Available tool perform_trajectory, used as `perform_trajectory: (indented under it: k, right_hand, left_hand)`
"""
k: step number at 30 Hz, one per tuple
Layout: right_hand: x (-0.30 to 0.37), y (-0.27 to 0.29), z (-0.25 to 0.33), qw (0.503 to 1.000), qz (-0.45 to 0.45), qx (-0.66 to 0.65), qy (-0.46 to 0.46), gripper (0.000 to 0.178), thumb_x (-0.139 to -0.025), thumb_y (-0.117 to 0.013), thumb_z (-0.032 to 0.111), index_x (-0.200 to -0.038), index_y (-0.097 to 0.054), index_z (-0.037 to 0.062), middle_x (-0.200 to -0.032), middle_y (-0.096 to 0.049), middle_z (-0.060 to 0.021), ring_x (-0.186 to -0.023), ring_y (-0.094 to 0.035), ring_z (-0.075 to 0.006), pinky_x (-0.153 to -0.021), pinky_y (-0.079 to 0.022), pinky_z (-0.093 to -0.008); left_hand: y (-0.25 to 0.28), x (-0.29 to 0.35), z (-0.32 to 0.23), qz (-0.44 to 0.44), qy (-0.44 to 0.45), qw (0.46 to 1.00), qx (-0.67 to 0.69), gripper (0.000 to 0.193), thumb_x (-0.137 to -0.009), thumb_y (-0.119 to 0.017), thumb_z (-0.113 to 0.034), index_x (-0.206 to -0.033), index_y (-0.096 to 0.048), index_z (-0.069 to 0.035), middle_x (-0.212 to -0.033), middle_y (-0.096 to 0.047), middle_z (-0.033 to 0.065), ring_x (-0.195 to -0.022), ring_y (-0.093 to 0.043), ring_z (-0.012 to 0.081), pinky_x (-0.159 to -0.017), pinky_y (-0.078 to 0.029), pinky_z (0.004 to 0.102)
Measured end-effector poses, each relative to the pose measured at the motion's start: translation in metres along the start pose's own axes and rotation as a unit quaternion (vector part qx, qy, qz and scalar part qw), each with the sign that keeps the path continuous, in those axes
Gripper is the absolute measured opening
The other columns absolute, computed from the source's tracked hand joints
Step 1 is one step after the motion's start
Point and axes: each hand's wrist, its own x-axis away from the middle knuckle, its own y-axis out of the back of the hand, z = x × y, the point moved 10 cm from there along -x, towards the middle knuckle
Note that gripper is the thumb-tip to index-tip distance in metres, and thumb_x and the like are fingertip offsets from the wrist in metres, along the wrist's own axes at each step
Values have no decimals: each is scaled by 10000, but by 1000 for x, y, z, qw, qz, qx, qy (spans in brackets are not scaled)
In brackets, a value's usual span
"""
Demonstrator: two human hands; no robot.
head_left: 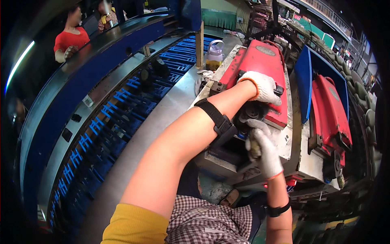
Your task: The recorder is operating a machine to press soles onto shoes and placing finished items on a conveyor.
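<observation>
A red machine cover [264, 55] with a rounded top sits on a whitish machine body. My left hand [263, 87], in a white knitted glove, reaches across and is closed over the black handle [278, 90] on this cover; the handle's ends show on either side of the glove. Below it, my right hand [265, 148], also gloved, is closed round a worn greenish-brown grip [255, 149], beside a dark round wheel [252, 110] at the machine's front. Its fingers partly hide the grip and what it joins to.
To the right stands a similar red machine [331, 110] with a blue panel [304, 83]. A long conveyor with blue slats [107, 112] curves along the left. A clear jug [214, 55] stands behind the machine. Beyond the conveyor is a person in red [73, 40].
</observation>
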Motion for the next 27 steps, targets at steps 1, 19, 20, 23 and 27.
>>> perform_trajectory:
  k: [1,19,20,23,27]
  right_hand:
    - [5,-11,-3,997,-64,-18,25,430,-1061,-458,355,-1415,-546,127,-710,-562,-30,-478,-384,-74,-401,-326,-224]
    - [22,2,82,842,-138,395,340,227,-939,-650,63,-1158,-709,55,-1014,-725,-179,-942,-720,-349,-826,-574,-407]
    - [19,9,89,825,-157,410,357,212,-927,-651,38,-1129,-711,52,-982,-720,-173,-925,-720,-344,-811,-574,-405]
    - [-21,29,108,800,-167,456,354,207,-949,-604,55,-1132,-700,62,-1054,-694,-173,-1030,-671,-358,-888,-539,-420]
    - [-125,68,95,786,-143,576,173,534,-940,-649,354,-1406,-590,101,-1290,-623,-266,-1205,-612,-430,-1038,-490,-464]
  left_hand:
    - [-1,-2,-1,11,-4,1000,2,714,-776,-639,-688,-1091,-779,-62,-1126,-746,203,-1038,-718,343,-941,-535,406]
    - [104,-11,-14,-130,-53,988,-58,476,-804,-709,-545,-1006,-787,-121,-877,-755,105,-831,-719,240,-789,-555,357]
    - [119,-6,-14,-141,-36,988,-56,513,-825,-714,-533,-1112,-770,-112,-1010,-766,127,-955,-722,261,-875,-553,366]
    - [173,30,-32,-384,-188,902,-62,448,-840,-679,-363,-1166,-715,-57,-1072,-719,182,-1026,-679,384,-942,-517,468]
    - [183,42,-31,-484,-200,844,-116,578,-864,-710,-406,-1283,-633,-16,-1327,-592,251,-1264,-534,428,-1088,-410,520]
